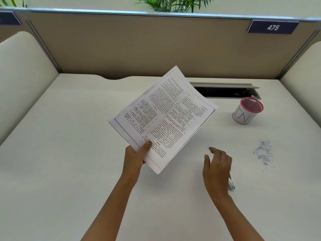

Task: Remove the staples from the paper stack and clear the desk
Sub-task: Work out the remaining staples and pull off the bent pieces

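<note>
The left hand (134,157) grips the paper stack's (165,115) near corner, thumb on top. The stack is lifted and tilted, left of the cup (245,115), with its long axis slanting away toward the cup. The right hand's (217,164) fingers (212,150) are loose and hold nothing.

Cream desk (69,153), at its right a pink-rimmed mesh cup (246,113), loose staples (264,153), a small metal tool (231,184).
</note>
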The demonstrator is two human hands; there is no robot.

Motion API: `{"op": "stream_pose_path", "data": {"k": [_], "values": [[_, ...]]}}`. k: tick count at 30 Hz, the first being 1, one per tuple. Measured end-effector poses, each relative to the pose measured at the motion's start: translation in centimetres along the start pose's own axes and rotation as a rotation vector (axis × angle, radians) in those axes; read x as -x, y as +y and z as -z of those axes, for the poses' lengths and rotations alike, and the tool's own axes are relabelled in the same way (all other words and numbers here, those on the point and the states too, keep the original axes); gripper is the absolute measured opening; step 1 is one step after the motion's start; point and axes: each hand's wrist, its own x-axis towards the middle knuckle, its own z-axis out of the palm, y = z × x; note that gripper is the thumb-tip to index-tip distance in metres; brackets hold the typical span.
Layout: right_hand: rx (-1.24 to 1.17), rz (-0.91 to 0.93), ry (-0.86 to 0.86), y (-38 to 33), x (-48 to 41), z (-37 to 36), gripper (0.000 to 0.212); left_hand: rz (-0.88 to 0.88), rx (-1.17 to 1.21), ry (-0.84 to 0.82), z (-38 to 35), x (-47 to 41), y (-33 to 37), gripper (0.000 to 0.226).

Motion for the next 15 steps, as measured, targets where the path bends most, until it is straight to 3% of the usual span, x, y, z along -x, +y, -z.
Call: {"op": "stream_pose_path", "data": {"k": [3,7,15], "values": [[0.283,-0.095,-0.003,2.6,0.8,-0.1,0.051,-0.009,0.028,-0.004,-0.1,0.0,0.2,0.030],[0.300,-0.175,-0.050,4.7,1.8,-0.5,0.062,-0.023,0.084,-0.002,-0.4,0.0,0.7,0.024],[0.286,-0.202,-0.006,6.8,1.8,-1.8,0.033,-0.067,0.142,-0.013,-1.1,0.7,2.0,0.024]]}}
